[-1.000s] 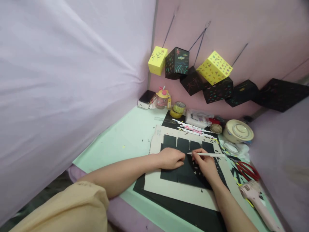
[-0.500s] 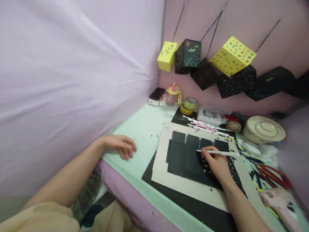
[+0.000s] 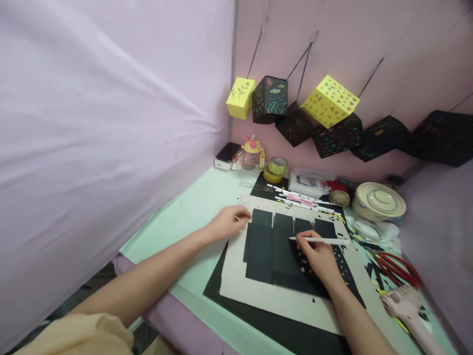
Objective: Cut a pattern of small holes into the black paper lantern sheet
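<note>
My right hand [image 3: 317, 256] is closed around a white craft pen [image 3: 320, 240], its tip resting on a black cut-out paper sheet [image 3: 275, 249]. The black sheet lies on a beige cardboard mat [image 3: 281, 301] on the mint-green table [image 3: 195, 207]. My left hand [image 3: 228, 223] reaches to the upper left corner of the mat, its fingers pinched on a small pale scrap that I cannot make out.
A row of white and pink pens [image 3: 299, 198], tape rolls [image 3: 275, 167], a small jar [image 3: 250, 154], a round tin [image 3: 379, 202], red scissors [image 3: 401, 270] and a pink glue gun [image 3: 408, 308] surround the mat. Yellow and black paper cube lanterns [image 3: 328, 101] hang on the pink wall.
My left hand left the black sheet, went out to the table's left edge, then came back to the mat's upper left corner. My right hand kept the pen on the sheet.
</note>
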A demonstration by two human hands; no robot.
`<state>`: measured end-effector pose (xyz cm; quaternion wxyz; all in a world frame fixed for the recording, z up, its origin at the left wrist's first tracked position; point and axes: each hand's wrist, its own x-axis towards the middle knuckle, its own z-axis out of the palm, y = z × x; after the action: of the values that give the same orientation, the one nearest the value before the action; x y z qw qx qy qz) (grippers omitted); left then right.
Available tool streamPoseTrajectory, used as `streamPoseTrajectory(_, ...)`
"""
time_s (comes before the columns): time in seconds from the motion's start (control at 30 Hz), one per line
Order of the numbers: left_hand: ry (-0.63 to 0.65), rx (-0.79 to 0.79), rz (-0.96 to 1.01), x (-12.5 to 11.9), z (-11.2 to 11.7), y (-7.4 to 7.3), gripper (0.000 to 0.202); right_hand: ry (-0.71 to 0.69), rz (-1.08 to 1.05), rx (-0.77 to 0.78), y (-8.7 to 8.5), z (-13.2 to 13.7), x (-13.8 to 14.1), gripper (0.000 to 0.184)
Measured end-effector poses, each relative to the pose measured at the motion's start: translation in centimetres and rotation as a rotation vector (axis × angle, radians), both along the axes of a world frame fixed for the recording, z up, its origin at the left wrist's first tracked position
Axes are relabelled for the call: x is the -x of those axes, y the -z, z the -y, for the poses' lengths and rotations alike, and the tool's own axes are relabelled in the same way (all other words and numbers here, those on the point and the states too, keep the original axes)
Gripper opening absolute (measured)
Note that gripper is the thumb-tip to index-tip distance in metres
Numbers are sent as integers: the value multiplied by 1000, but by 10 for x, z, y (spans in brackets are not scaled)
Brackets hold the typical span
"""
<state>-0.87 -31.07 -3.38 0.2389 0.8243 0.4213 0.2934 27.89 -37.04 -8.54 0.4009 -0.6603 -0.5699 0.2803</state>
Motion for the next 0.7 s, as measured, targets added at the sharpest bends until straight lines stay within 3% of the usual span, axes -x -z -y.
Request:
streamPoseTrajectory(0.1,283,-113,-186,-54,28,0,16,-7,-60,-26,0,-2,0,29)
streamPoseTrajectory(0.27,446,-236,-404,-111,51,17,27,22,-182,-98,-4,-1,1,24)
streamPoseTrajectory(0.37,460,-272,-451,-122,58,35,48,226,-335,-324,-9,-1,-1,19)
streamPoseTrajectory(0.5,431,-419,-552,-122,61,52,51,454,-342,-643,-22,-2,-14,15)
streamPoseTrajectory(0.6,406,-518,-499,-120,59,53,49,531,-318,-751,-31,-2,-25,14)
streamPoseTrajectory(0.7,487,-664,-369,-118,57,46,30,562,-312,-798,-34,-3,-31,14)
